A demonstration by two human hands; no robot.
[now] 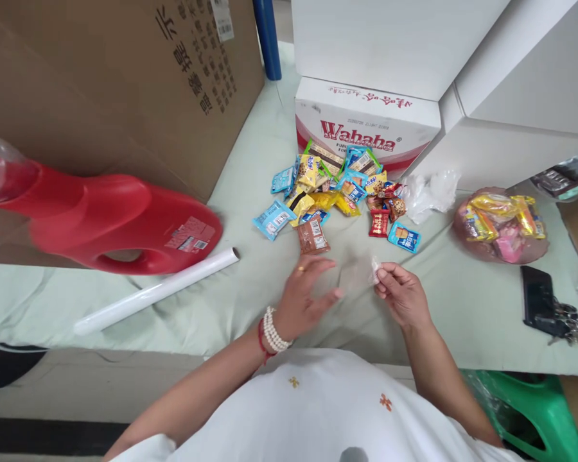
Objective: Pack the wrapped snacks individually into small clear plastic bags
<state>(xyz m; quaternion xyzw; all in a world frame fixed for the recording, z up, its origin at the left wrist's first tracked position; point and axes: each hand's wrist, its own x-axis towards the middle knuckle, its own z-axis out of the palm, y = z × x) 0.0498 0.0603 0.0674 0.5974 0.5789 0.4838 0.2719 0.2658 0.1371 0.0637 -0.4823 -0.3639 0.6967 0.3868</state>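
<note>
My right hand (401, 292) pinches a thin, clear plastic bag (359, 273), whose loose end spreads toward the left. Just left of it, my left hand (308, 298) has its fingers apart and holds nothing. Beyond both hands lies a heap of wrapped snacks (318, 186) in blue, yellow, red and brown packets. Nearest my left hand is a brown packet (313, 235); a blue packet (404, 237) lies past my right hand. A crumpled white plastic bag (431, 192) rests at the heap's right side.
A red jug (125, 218) and a white roll (158, 292) lie on the left, by a large cardboard box (101, 96). Behind the snacks stands a Wahaha carton (366, 122). To the right are a bowl (462, 237) of snacks, a phone (537, 295) and keys (566, 321).
</note>
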